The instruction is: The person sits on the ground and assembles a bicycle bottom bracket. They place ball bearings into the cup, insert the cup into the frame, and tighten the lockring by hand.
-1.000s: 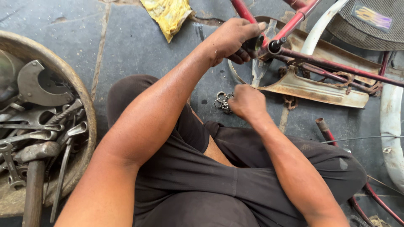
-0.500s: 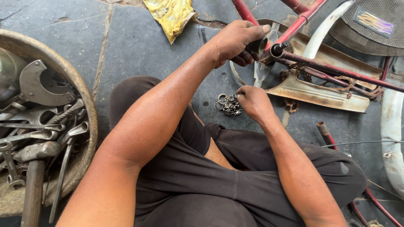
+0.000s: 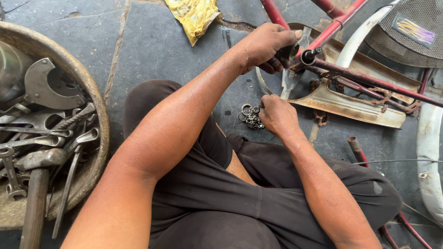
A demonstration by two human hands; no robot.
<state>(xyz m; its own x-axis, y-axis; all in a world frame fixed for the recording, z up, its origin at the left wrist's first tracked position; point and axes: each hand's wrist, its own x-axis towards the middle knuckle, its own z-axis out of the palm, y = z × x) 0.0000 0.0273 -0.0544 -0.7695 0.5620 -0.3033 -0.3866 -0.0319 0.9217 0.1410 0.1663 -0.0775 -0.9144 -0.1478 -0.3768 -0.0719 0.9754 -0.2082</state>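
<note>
My left hand (image 3: 270,46) is closed around the red bicycle frame (image 3: 350,74) where its tubes meet at the axle end (image 3: 308,56). A tarnished metal chain guard (image 3: 350,103) lies under the frame, with a rusty chain (image 3: 392,97) on it. My right hand (image 3: 277,115) rests on the stone floor below the frame. Its fingertips are pinched on a small metal part at the edge of a little pile of rings and nuts (image 3: 250,116). I sit with my legs folded in dark trousers (image 3: 221,198).
A round, worn metal basin (image 3: 99,115) at the left holds several spanners (image 3: 69,143), a hammer (image 3: 37,184) and a hooked wrench (image 3: 44,87). A yellow rag (image 3: 194,16) lies at the top. White mudguards (image 3: 429,152) and a mesh seat cover (image 3: 410,27) lie at the right.
My right hand has slid off the pile of rings and nuts toward its right edge, so the pile now shows. My left hand has stayed on the frame.
</note>
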